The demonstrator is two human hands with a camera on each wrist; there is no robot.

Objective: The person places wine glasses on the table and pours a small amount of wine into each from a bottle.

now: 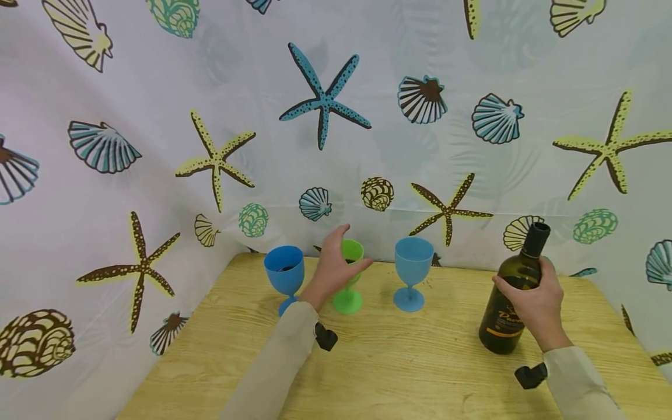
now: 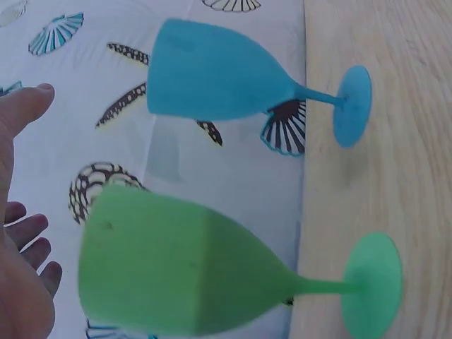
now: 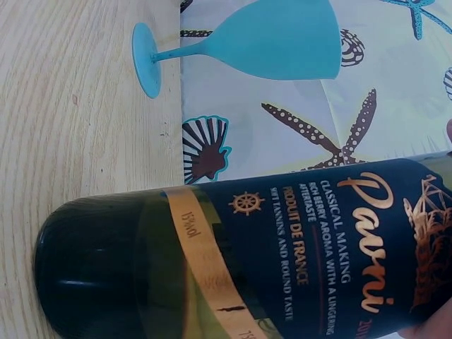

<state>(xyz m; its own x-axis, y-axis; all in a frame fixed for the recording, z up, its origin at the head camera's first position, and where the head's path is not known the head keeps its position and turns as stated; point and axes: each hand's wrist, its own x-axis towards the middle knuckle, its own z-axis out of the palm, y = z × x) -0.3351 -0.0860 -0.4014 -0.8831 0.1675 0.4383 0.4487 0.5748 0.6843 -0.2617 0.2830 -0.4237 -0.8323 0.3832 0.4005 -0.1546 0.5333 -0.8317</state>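
My right hand [image 1: 541, 303] grips a dark wine bottle [image 1: 506, 309] with a black label [image 3: 318, 247] and an uncapped mouth. The bottle's neck leans a little to the right in the head view, and its base is close over the table. My left hand [image 1: 333, 268], thumb and fingers spread, is beside a green goblet [image 1: 349, 300] and partly hides it. In the left wrist view that hand [image 2: 25, 261] is near the green cup's rim [image 2: 95, 261]. Something dark shows inside the green goblet and inside a dark blue goblet [image 1: 286, 274] to its left.
A light blue goblet [image 1: 413, 265] stands upright right of the green one, between it and the bottle. All three goblets are near the back edge of the wooden table [image 1: 388, 373]. A shell-and-starfish patterned curtain [image 1: 357, 163] hangs behind and at the sides.
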